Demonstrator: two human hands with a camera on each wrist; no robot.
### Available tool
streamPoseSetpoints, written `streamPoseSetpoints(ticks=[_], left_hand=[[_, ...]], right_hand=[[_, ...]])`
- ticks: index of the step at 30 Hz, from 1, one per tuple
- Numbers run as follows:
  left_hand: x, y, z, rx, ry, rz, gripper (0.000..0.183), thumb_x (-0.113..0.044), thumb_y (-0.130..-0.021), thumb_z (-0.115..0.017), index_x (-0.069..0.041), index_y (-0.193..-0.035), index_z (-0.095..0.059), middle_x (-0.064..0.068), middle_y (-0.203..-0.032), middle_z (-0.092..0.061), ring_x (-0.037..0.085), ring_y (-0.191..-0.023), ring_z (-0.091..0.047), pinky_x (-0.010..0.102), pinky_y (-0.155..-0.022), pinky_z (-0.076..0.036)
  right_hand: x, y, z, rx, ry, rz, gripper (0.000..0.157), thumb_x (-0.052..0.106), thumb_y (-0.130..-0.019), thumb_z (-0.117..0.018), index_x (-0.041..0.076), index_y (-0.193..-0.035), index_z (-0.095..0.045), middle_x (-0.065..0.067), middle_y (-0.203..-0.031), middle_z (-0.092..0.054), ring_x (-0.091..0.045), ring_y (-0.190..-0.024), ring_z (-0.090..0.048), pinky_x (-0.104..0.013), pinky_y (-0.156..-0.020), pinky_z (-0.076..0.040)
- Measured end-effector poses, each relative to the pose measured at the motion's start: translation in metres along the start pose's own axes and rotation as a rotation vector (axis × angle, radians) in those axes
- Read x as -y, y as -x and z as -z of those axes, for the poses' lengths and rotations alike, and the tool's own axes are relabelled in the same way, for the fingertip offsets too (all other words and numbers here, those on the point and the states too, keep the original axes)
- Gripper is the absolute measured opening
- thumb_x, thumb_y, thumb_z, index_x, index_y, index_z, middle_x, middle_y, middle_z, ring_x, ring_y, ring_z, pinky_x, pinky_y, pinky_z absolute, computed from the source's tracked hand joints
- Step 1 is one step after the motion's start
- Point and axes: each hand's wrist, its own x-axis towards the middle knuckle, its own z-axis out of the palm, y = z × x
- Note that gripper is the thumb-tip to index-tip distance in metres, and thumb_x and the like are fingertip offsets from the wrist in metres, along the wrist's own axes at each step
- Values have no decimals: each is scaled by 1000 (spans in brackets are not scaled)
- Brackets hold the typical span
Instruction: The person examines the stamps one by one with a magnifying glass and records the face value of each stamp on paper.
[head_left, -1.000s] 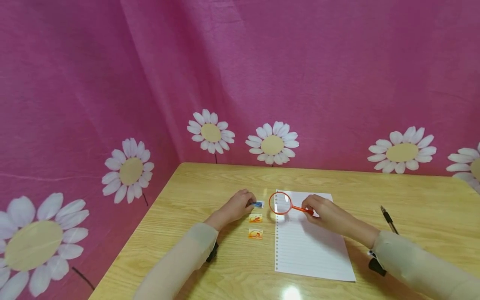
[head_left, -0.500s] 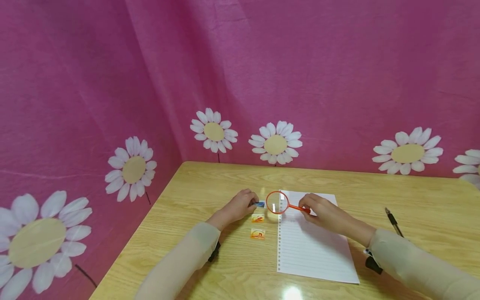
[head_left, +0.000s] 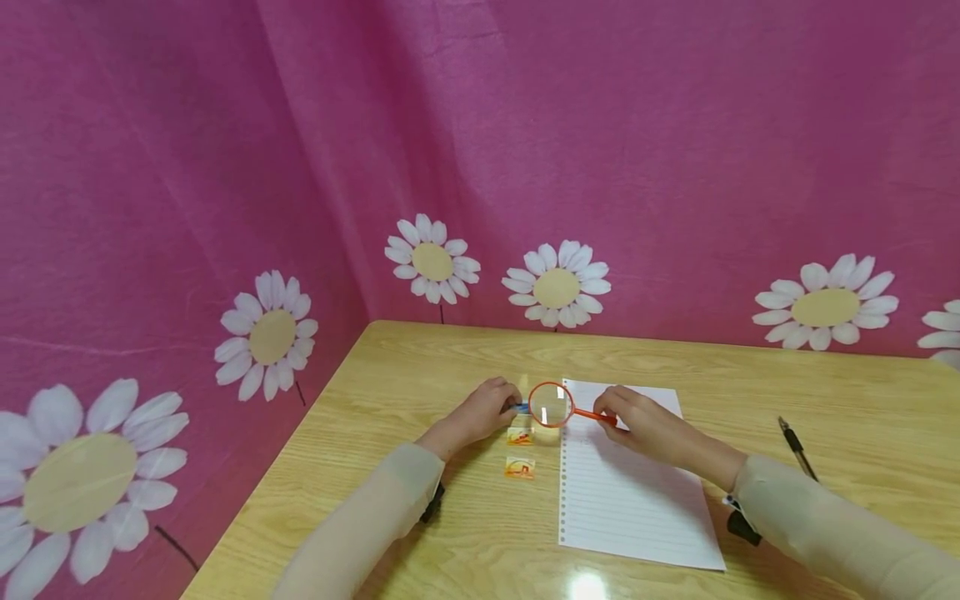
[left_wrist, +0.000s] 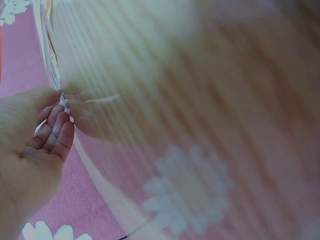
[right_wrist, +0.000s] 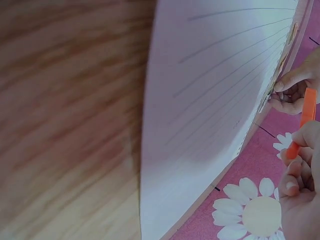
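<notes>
In the head view my left hand pinches the left edge of a small blue picture that looks like a postage stamp; the fingers hide part of it. Two orange-yellow stamps, one nearer and one farther, lie below it in a column. My right hand grips the handle of an orange-red magnifying glass. Its round lens hovers at the blue stamp's right side, overlapping the paper's left edge. The right wrist view shows the orange handle between thumb and fingers.
A lined sheet of paper with punched holes lies under the right hand. A black pen lies right of it, partly behind the right sleeve. The wooden table meets a pink daisy-patterned cloth at the back and left.
The magnifying glass has shifted left over the paper's edge, its lens now meeting the blue stamp. Less of the blue stamp shows. The left hand stays at the stamp; the head view has turned slightly.
</notes>
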Motion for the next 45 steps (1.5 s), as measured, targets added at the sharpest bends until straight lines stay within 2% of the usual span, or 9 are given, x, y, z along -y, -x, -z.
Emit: streamPoseSetpoints(ticks=[8,16,28,35,45], left_hand=[[-1,1,1,12,-8,4,13,-10,-95,-62,-2,-106,-65,10,-99,-61,18,-88,-55,29,-81,-49],[1,1,1,-8,8,-20,12,-9,-95,-62,-1,-104,-65,11,-97,-61,18,-86,-53,30,-79,-48],[2,-1,-1,1,-7,-10,12,-10,-95,-62,-3,-104,-65,9,-95,-60,15,-83,-50,24,-75,-46],[1,0,1,1,13,-6,13,-8,-95,-62,0,-106,-65,12,-97,-60,18,-86,-53,28,-78,-48],[2,-1,0,-10,7,-15,12,-9,-95,-62,0,-104,-65,11,-95,-60,17,-85,-52,28,-77,-47]], right_hand=[[1,-3,-5,-4,-10,22,31,-12,-67,-78,4,-87,-61,-1,-79,-61,-8,-71,-55,-19,-60,-49],[2,-5,-8,14,8,9,28,-11,-69,-77,4,-87,-61,-2,-80,-60,-9,-71,-56,-20,-61,-49],[2,-4,-10,9,10,20,28,-12,-69,-76,4,-87,-61,-4,-82,-62,-11,-73,-56,-20,-61,-48],[1,-4,-10,21,13,5,28,-11,-70,-77,4,-88,-61,-3,-82,-62,-10,-74,-57,-20,-62,-50],[3,-4,-11,36,5,4,27,-10,-70,-77,4,-87,-61,-3,-82,-61,-8,-73,-54,-18,-61,-47]])
